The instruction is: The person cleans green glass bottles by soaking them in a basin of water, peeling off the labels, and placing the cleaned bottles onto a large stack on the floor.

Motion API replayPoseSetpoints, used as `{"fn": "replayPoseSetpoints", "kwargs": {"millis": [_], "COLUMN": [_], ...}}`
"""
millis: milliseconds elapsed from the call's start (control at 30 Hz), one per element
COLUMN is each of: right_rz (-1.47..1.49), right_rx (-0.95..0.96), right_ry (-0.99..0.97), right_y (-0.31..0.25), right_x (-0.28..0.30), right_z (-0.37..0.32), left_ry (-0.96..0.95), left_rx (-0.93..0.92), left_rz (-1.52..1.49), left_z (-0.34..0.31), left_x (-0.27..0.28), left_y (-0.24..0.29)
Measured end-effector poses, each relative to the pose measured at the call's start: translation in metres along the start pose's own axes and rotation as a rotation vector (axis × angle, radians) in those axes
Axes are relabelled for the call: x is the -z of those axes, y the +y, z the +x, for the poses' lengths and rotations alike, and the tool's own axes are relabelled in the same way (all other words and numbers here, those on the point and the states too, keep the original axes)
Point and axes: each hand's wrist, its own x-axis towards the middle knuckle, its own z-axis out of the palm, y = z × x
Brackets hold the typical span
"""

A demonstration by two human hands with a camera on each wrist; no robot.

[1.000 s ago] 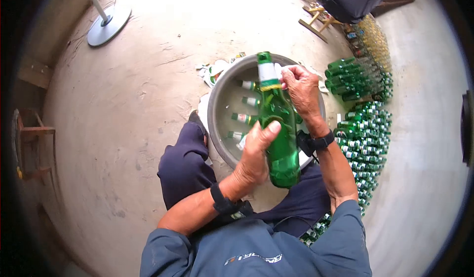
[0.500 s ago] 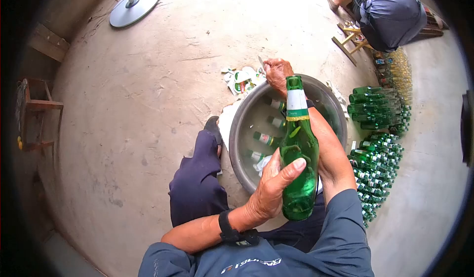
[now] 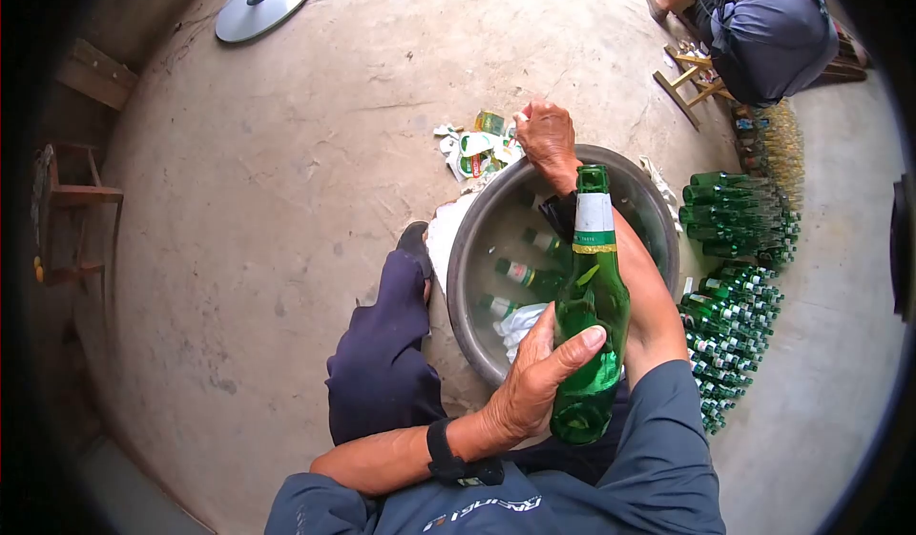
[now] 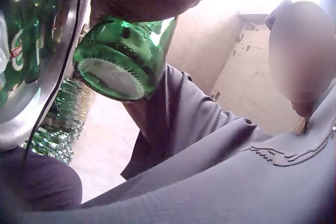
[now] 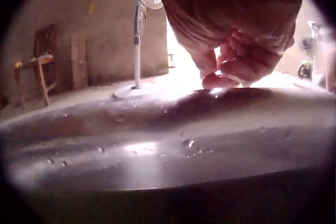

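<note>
My left hand [image 3: 534, 382] grips the lower body of a green glass bottle [image 3: 593, 297], thumb across its front. The bottle slants neck away from me and carries a white and green neck label; its body is bare. In the left wrist view the ribbed base of the bottle [image 4: 113, 77] faces the camera. My right hand [image 3: 549, 139] reaches past the far rim of a round metal basin [image 3: 460, 268], beside a heap of peeled labels [image 3: 468, 154]. In the right wrist view its fingers [image 5: 244, 69] curl in close to the thumb, with nothing visible held.
Several green bottles [image 3: 520, 273] lie in the basin's water near a white crumpled piece [image 3: 523, 323]. Rows of green bottles [image 3: 730, 320] stack at the right. Another person [image 3: 778, 34] sits beyond. A fan base [image 3: 265, 6] and wooden chair [image 3: 81, 196] stand at left.
My right hand moved from the bottle's neck over the basin to its far rim. A green-yellow label now lies on the heap. The bottle in my left hand came nearer my body.
</note>
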Motion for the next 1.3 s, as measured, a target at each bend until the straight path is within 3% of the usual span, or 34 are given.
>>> {"fn": "replayPoseSetpoints", "kwargs": {"millis": [67, 167, 200, 267, 333, 400, 467, 533, 600, 700, 800, 900, 1067, 1133, 1267, 1300], "right_rz": [0.046, 0.571, 0.652, 0.939, 1.079, 1.426, 1.529, 1.548, 1.357, 1.344, 1.290, 1.045, 0.621, 0.520, 0.707, 0.669], "right_rx": [-0.012, -0.322, -0.265, -0.330, -0.466, -0.527, -0.455, -0.444, -0.411, -0.422, -0.448, -0.458, -0.413, -0.364, -0.345, -0.299], "right_ry": [0.053, -0.082, -0.066, -0.271, -0.332, -0.425, -0.514, -0.540, -0.419, -0.326, -0.225, 0.022, 0.030, 0.036, 0.234, 0.152], "right_y": [0.001, -0.003, 0.011, 0.001, -0.021, -0.042, -0.044, -0.050, -0.065, -0.057, -0.049, -0.045, -0.045, -0.053, -0.058, -0.061], "right_x": [0.001, 0.023, 0.014, 0.060, 0.105, 0.139, 0.158, 0.185, 0.208, 0.222, 0.232, 0.237, 0.256, 0.269, 0.277, 0.292], "right_z": [-0.004, -0.015, -0.019, -0.037, -0.058, -0.081, -0.100, -0.124, -0.145, -0.165, -0.180, -0.194, -0.205, -0.219, -0.271, -0.290], "left_ry": [0.012, -0.001, 0.012, -0.003, 0.002, -0.033, -0.042, -0.074, -0.103, -0.020, -0.089, -0.115, -0.190, -0.206, -0.246, -0.230], "left_rx": [0.004, -0.074, -0.079, -0.041, 0.038, 0.060, 0.080, 0.036, 0.048, 0.065, 0.082, 0.037, -0.103, -0.017, 0.025, 0.029], "left_rz": [-0.028, 0.050, 0.052, -0.115, -0.141, -0.128, -0.116, -0.014, 0.013, 0.006, 0.178, 0.333, 0.607, 0.498, 0.383, 0.349], "left_z": [0.000, 0.007, 0.005, 0.008, 0.011, 0.011, 0.016, 0.024, 0.027, 0.022, 0.021, 0.022, 0.011, 0.009, 0.008, 0.008], "left_x": [-0.002, 0.004, 0.003, 0.004, 0.005, 0.003, 0.003, 0.013, 0.015, 0.004, 0.001, 0.005, -0.003, -0.002, -0.010, -0.013], "left_y": [0.001, 0.000, -0.001, -0.001, 0.001, 0.006, 0.005, -0.003, -0.011, -0.023, -0.028, -0.037, -0.047, -0.048, -0.041, -0.039]}}
